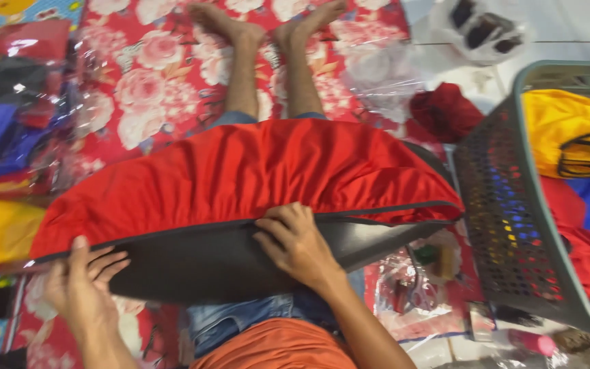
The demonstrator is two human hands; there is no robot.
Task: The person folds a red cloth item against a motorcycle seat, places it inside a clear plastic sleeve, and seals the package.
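— Red cloth (254, 171) with a dark grey lining (213, 263) lies across the lap, over the legs, on a floral mat (151, 75). Which step is this?

— Smoothing or folding, I judge. The left hand (83, 290) rests at the cloth's left corner, fingers spread and flat, gripping nothing. The right hand (295, 242) presses mid-edge, fingers bent loosely on the grey side; whether it pinches the seam is hard to tell through the blur.

— And the next move?

— Probably both hands need a firm hold on that edge, keeping it straight. A grey basket (507, 225) of coloured cloth stands just right.
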